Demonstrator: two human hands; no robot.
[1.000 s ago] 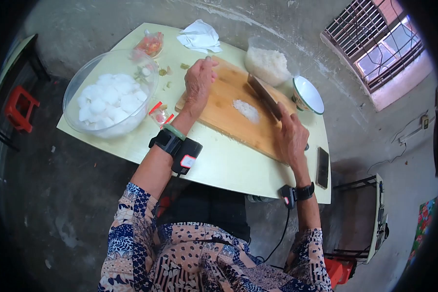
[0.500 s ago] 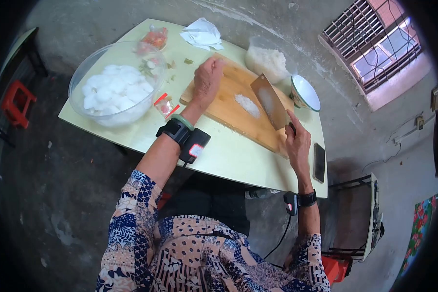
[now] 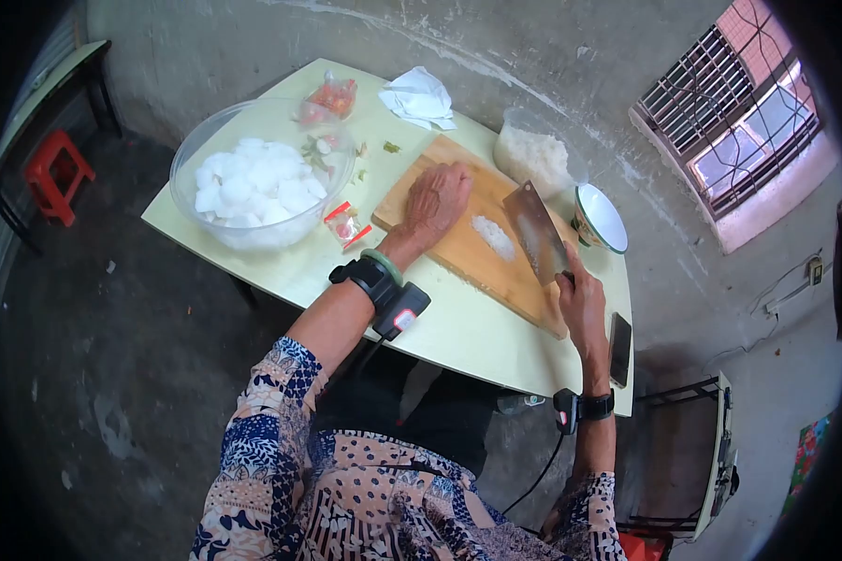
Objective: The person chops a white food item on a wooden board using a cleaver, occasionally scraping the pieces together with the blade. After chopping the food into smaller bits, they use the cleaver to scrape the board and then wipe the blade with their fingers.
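Observation:
My right hand [image 3: 583,304] is wrapped around the handle of a cleaver [image 3: 540,234]. Its broad blade stands over the right part of a wooden cutting board [image 3: 505,278], with white bits stuck to the metal. Just left of the blade lies a small heap of finely chopped white pieces [image 3: 493,237]. My left hand [image 3: 440,201] is closed in a fist over the left part of the board, its curled fingers turned away from view; I cannot tell what, if anything, is inside them.
A clear plastic bowl [image 3: 190,220] of white lumps stands left, beside a small red-edged packet [image 3: 344,224]. Behind are a bag of red food [image 3: 335,96], white paper [image 3: 417,97] and a bag of white shreds [image 3: 533,157]. At right are an enamel-like bowl [image 3: 602,220] and a phone [image 3: 619,350].
The whole view has shifted. My left hand has moved from the board's far left corner nearer to the white heap, still curled. The cleaver stays beside the heap in my right hand.

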